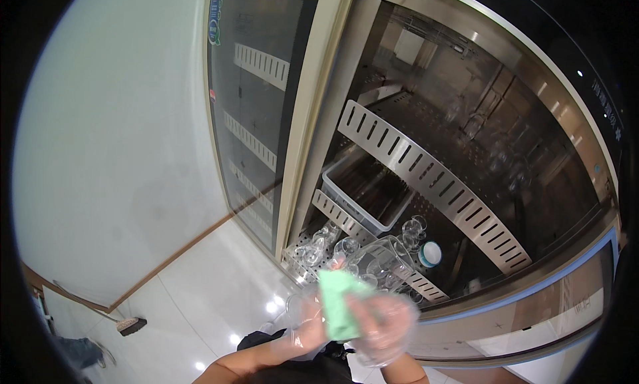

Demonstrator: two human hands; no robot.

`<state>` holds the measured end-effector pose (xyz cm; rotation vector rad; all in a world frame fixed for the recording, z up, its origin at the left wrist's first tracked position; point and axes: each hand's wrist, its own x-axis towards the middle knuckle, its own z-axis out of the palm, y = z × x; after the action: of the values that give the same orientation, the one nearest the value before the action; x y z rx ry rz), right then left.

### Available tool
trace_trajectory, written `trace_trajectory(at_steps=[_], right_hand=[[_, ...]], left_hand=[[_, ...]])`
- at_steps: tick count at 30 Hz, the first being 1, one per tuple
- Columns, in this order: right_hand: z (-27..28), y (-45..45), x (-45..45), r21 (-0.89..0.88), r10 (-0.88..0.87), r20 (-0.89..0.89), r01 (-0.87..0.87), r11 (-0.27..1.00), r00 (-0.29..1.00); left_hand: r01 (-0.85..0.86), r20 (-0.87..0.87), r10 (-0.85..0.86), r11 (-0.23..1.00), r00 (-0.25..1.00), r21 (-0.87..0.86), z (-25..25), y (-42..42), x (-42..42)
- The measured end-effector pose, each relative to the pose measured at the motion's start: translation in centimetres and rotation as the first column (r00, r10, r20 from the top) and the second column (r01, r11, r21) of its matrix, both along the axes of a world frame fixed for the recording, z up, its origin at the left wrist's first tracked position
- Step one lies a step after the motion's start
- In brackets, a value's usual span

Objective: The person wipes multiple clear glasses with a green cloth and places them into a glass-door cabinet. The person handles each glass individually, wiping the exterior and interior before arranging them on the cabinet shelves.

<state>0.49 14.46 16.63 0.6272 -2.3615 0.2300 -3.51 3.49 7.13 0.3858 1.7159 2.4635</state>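
Note:
My right hand (pixel 383 326), in a loose clear plastic glove, grips a light green cloth (pixel 339 304) and is blurred. My left hand (pixel 310 321), also gloved in clear plastic, is against the cloth's left side. A clear curved outline shows beside it; I cannot tell whether this is glass or glove, nor what the left fingers hold. Just beyond the hands, a large clear glass pitcher (pixel 387 256) shows in front of the lower shelves of an open cabinet. Small clear glasses (pixel 314 251) stand on the perforated bottom shelf to its left.
A slotted metal shelf rail (pixel 429 169) crosses the cabinet. Below it are a clear plastic bin (pixel 359 217), a white-and-teal round container (pixel 430 254) and stacked glasses (pixel 413 229). A glass door (pixel 254 134) stands left. A broom (pixel 131 325) and another person's foot (pixel 102 353) are lower left.

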Motion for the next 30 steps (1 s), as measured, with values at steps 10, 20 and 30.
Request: trace_trajectory(at_steps=[10,20,30], right_hand=[[2.5,0.1,-0.9,-0.226,-0.37,-0.124,0.337,0.914,0.921],[-0.6,-0.9,-1.3,0.046,-0.117,-0.11,0.123,0.991,0.987],[-0.6,-1.8,-0.6,0.181,-0.078,-0.029,0.082,0.98,0.997]], left_hand=[[-0.567,-0.6,0.243,0.699,0.762,-0.437,1.5,-0.4,-0.2],[-0.695,-0.632,0.386,0.623,0.672,-0.358,0.1,0.0,-0.6],[-0.423,-0.198,0.407,0.905,0.892,-0.041,-4.0,0.9,-0.7]])
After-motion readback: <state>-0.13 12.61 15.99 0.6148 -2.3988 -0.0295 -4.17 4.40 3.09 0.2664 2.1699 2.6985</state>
